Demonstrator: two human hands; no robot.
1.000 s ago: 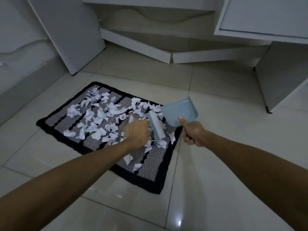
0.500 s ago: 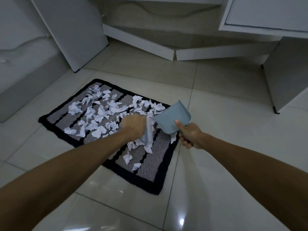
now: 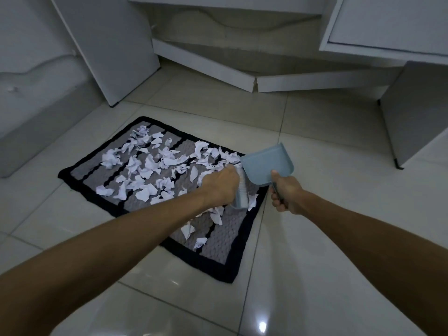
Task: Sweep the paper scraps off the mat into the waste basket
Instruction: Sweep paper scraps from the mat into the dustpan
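A: What changed in the last second?

B: I see the left hand [image 3: 221,186] has swung the brush [image 3: 241,194] from out on the mat [image 3: 215,253] over to the dustpan [image 3: 266,166] lip. Brush now sits right at the pan's mouth, at the mat's right edge. Dustpan has tipped up a little too.

A: Hands?

B: Left is clenched round the brush. Right hand [image 3: 287,195] is wrapped round the dustpan handle, thumb on the pan's back.

A: Scraps?

B: Most scraps [image 3: 145,166] are still spread over the mat's far half; a few lie near the brush and on the near end. I can't tell if any are in the pan. My read: first stroke, task barely started. No basket in view.

A: Any labels?

B: No brand visible. One near scrap has faint ink marks, unreadable.
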